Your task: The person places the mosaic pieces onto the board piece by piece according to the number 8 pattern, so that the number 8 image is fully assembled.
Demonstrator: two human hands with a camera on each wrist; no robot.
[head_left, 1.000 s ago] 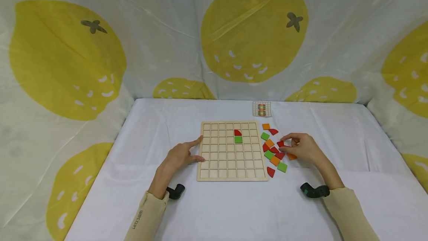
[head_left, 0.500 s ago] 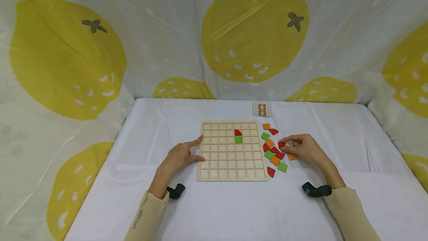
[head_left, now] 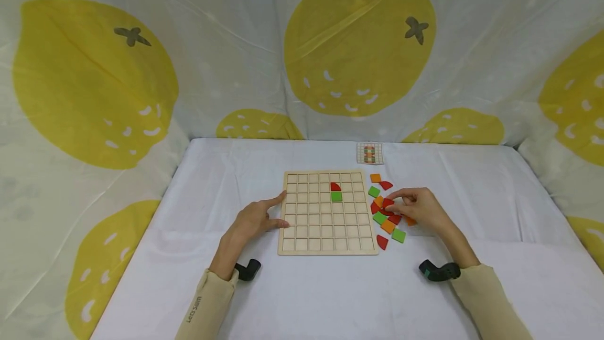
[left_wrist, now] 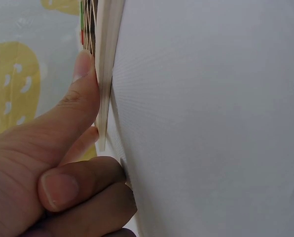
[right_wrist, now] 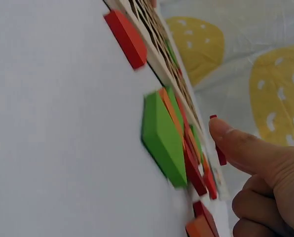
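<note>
1. While the right hand (head_left: 419, 206) pinches a red piece (head_left: 387, 203) between thumb and fingers, that piece is raised above the loose pieces (head_left: 398, 236), just right of the grid board (head_left: 325, 253).
2. From those fingertips, the board's cells lie leftward; the right hand is nearer its right edge.
3. Left hand (head_left: 252, 221): thumb and index finger spread, touching the board's left edge.

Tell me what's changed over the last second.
The right hand, pinching a red piece, has moved left toward the board, bringing that piece over the loose pieces. Nothing was let go. The left hand still touches the board's left edge; the board's red quarter-round and green square stayed put.
</note>
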